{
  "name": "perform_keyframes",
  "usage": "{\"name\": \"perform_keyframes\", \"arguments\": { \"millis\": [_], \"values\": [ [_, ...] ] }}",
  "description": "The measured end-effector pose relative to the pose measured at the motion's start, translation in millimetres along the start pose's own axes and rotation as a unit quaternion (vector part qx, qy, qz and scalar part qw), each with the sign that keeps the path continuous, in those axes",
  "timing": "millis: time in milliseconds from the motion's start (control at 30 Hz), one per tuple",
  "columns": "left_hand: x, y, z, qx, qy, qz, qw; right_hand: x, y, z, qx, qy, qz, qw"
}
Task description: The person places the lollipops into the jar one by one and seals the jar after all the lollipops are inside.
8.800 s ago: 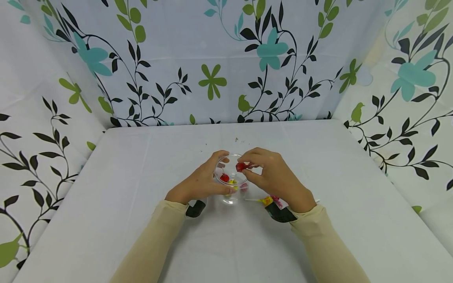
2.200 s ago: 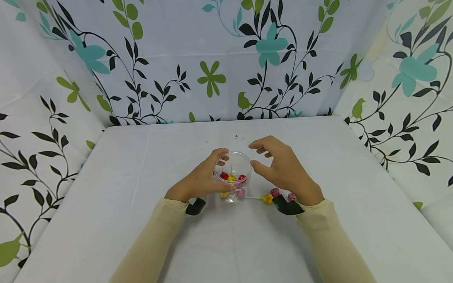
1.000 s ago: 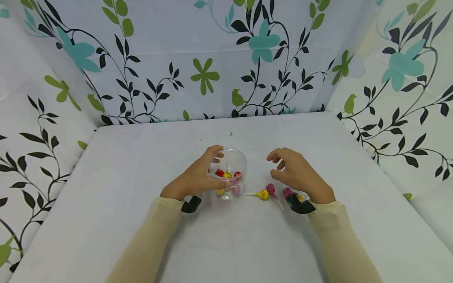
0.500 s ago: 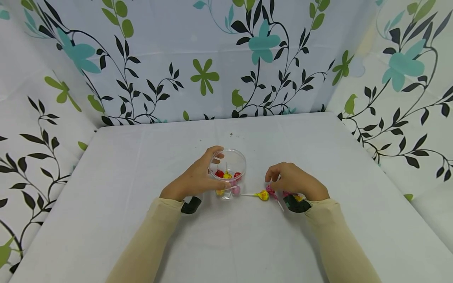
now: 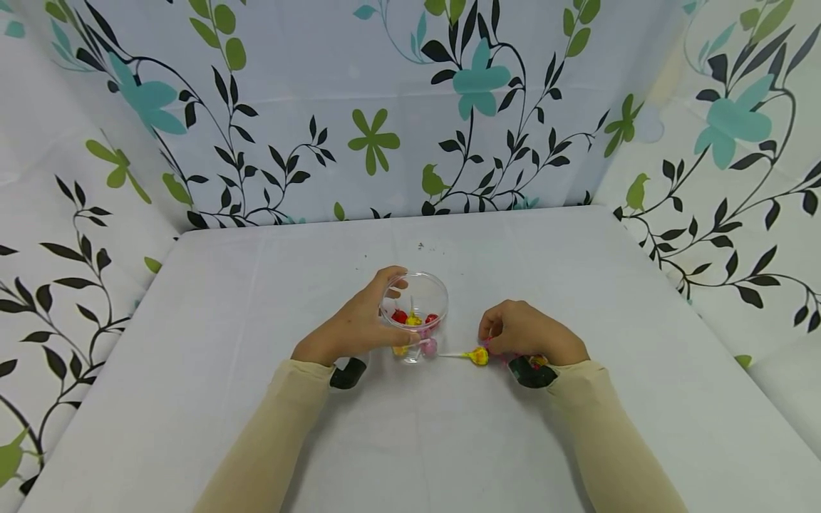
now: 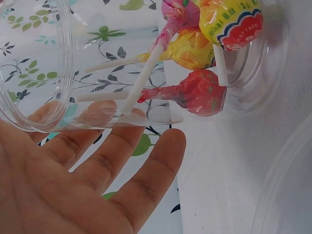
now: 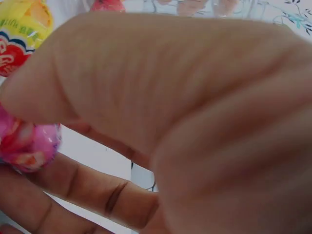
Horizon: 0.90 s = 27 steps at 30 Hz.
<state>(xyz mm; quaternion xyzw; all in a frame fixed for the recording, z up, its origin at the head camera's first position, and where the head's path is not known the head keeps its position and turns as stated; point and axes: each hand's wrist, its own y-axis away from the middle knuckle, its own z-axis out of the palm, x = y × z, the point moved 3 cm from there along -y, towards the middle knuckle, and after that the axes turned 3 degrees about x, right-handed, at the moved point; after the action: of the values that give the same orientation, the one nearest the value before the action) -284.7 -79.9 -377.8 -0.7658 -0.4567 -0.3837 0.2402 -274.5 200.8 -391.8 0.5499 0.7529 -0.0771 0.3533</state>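
Observation:
My left hand holds a clear plastic jar upright on the table, thumb in front and fingers behind. Inside lie several wrapped lollipops; the left wrist view shows a red lollipop, a pink lollipop and yellow ones with white sticks. To the right, my right hand is low over the table and pinches a pink-wrapped lollipop between thumb and fingers. Just left of those fingertips a yellow lollipop lies with its stick toward the jar. Another wrapped lollipop is mostly hidden under the right wrist.
A white cloth covers the table. Small dark specks lie beyond the jar. A clear round edge shows beside the jar in the left wrist view. Leaf-patterned fabric hangs around the back and sides.
The red lollipop earlier in my right hand now lies in the jar. That hand left the jar, moved right and down, and took hold of a pink lollipop. My left hand stays on the jar.

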Motion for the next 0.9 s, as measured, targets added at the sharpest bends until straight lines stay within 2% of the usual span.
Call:
{"name": "perform_keyframes", "arguments": {
  "millis": [233, 433, 567, 700, 900],
  "values": [
    [-0.8, 0.3, -0.5, 0.001, 0.002, 0.006, 1.0, 2.2, -3.4, 1.6, 0.018, 0.013, -0.006, 1.0],
    [-2.1, 0.0, -0.5, 0.0, 0.011, 0.009, 0.9999, 3.0, -2.6, -1.7, 0.05, 0.023, -0.007, 0.998],
    [-2.6, -0.5, -0.5, 0.0, 0.01, 0.007, 0.9999, 1.6, -1.5, -7.8, 0.072, 0.025, -0.016, 0.997],
    [-3.1, -0.9, -0.7, 0.001, 0.009, 0.004, 1.0, -3.8, 0.1, -16.0, 0.097, 0.031, -0.046, 0.994],
    [-3.5, -1.0, -0.1, -0.002, 0.007, -0.002, 1.0, -19.0, 6.3, -30.7, 0.126, 0.01, -0.064, 0.99]
  ]
}}
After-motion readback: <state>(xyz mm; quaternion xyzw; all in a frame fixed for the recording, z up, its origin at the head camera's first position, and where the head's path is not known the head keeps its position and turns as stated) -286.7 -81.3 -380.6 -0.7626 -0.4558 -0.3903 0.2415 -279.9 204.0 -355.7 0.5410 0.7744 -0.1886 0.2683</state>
